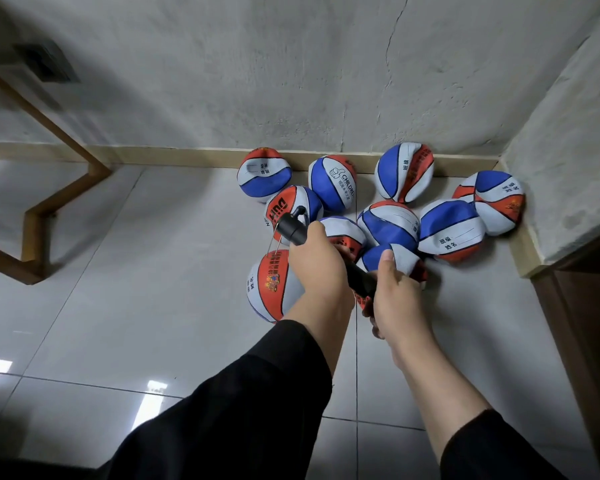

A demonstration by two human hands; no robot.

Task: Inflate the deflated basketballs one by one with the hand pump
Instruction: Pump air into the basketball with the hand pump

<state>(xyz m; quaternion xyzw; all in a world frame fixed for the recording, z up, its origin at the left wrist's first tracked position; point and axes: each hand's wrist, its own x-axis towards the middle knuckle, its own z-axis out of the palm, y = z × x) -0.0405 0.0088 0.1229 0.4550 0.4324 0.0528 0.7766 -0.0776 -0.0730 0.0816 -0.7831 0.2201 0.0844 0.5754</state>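
Gripping black hand pump (293, 230) with left hand (317, 265), right hand (395, 292) pinching crumpled deflated basketball (400, 259) above glossy white tile floor (153, 271); lying beyond, red-white-blue sagging balls (388, 223) against rough grey wall (291, 81) corner.

Glossy pale tiled floor (118, 271) carries a cluster of red, white and blue basketballs (390, 221) in the wall corner.
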